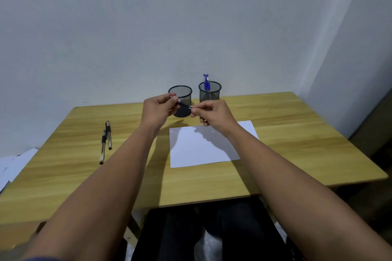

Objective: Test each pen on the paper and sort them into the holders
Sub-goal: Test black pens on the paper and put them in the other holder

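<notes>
A dark pen (185, 104) is held level in the air between both hands, in front of the left mesh holder (180, 93). My left hand (158, 111) pinches its left end and my right hand (212, 113) pinches its right end. The left holder looks empty from here. The right mesh holder (210, 92) stands beside it with blue pens (206, 82) sticking up. A white sheet of paper (203, 148) lies on the wooden table (297, 125) below my right hand. Two dark pens (106, 141) lie side by side at the table's left.
The two holders stand at the table's far edge against a pale wall. Loose white papers (14, 165) lie off the table's left edge. A dark chair seat and my legs (207, 233) show below the near edge.
</notes>
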Available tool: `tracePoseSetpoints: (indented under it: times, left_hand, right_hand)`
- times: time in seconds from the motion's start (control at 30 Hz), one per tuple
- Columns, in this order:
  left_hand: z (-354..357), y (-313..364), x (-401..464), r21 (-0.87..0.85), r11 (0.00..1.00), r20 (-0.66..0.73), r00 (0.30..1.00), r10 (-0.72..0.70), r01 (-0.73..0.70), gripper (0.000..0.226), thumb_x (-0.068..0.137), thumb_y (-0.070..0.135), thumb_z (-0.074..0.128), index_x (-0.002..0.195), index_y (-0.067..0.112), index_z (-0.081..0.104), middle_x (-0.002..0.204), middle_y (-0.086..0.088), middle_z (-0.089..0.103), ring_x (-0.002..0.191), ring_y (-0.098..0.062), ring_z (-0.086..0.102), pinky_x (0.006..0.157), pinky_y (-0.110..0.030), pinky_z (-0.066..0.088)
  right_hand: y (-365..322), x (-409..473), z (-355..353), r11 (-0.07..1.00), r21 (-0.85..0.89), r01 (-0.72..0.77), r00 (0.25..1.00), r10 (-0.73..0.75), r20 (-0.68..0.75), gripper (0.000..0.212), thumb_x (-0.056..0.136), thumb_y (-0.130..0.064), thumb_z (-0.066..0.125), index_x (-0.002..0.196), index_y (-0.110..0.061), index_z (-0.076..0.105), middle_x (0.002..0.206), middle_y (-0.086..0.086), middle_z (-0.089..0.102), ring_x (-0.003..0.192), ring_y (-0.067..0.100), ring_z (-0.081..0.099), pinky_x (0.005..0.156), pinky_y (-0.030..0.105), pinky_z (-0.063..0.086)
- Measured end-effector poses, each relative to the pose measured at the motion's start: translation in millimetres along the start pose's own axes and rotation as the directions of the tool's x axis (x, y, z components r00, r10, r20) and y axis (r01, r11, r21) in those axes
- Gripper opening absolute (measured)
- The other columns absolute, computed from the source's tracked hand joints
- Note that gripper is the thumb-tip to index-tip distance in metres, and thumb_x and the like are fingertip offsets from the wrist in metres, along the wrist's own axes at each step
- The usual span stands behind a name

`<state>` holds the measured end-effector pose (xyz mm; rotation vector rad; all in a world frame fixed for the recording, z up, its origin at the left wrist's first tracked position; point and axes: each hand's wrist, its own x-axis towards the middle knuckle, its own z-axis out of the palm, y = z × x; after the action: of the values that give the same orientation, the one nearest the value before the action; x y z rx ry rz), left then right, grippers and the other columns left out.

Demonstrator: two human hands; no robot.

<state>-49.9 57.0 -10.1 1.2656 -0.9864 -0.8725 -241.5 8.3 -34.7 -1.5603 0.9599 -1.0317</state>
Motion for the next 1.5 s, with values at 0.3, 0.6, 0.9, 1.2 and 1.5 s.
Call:
tracePoseSetpoints:
  times: [0.3,0.6,0.9,1.2,1.5]
  left_hand:
    - [14.0,0.2,15.3,0.096,0.995,0.002,0.999,0.042,-0.042,0.017,0.098,0.017,0.065,0.112,0.011,0.074,0.092,-0.008,0.073,0.077,-0.014,0.068,0.074,-0.026,0.059]
    - [-1.9,-19.1,70.4,0.514,0.857,-0.048,0.995,0.085,-0.049,0.075,0.087,0.028,0.073,0.154,0.026,0.039,0.143,0.0,0.054,0.122,-0.017,0.054,0.099,-0.034,0.047]
    - [4.0,-76.8,109.1,0.593,0.805,-0.016,1.0,-0.019,0.025,0.092,0.049,0.077,0.077,0.129,0.038,0.051,0.125,0.013,0.066,0.114,-0.019,0.065,0.098,-0.048,0.052]
    - [7.0,-66.5,102.3,0.65,0.76,-0.013,1.0,0.002,0.007,0.08,0.051,0.075,0.071,0.119,0.036,0.055,0.112,0.014,0.065,0.107,-0.021,0.066,0.093,-0.047,0.053]
    - [-60.7,-19.8,76.4,0.756,0.654,-0.009,0.998,0.056,-0.03,0.067,0.082,0.058,0.071,0.14,0.029,0.056,0.133,0.007,0.064,0.117,-0.015,0.061,0.097,-0.043,0.053]
  right_hand:
    - [2.6,20.8,3.9,0.978,-0.209,-0.012,0.998,0.025,0.06,0.015,0.094,-0.01,0.081,0.082,-0.018,0.077,0.071,0.011,0.076,0.053,0.013,0.057,0.054,0.026,0.048]
    - [-46.4,98.8,-2.3,0.921,-0.372,0.115,0.972,-0.181,-0.148,0.007,0.089,-0.023,0.085,0.09,-0.017,0.082,0.083,-0.004,0.077,0.074,0.006,0.068,0.071,0.016,0.051]
    - [-30.3,149.1,31.7,0.783,-0.619,0.06,0.982,-0.157,-0.103,0.015,0.082,-0.026,0.083,0.074,-0.027,0.07,0.077,-0.006,0.071,0.086,0.021,0.073,0.078,0.031,0.058]
    - [-16.3,152.3,46.6,0.69,-0.724,-0.029,0.991,-0.074,-0.11,0.017,0.083,-0.019,0.085,0.094,-0.006,0.081,0.093,0.01,0.08,0.089,0.027,0.076,0.077,0.036,0.063]
    - [-57.1,119.6,76.7,0.791,-0.608,0.065,0.975,-0.18,-0.129,0.009,0.089,-0.022,0.071,0.089,-0.024,0.08,0.097,-0.003,0.08,0.094,0.02,0.074,0.083,0.035,0.061]
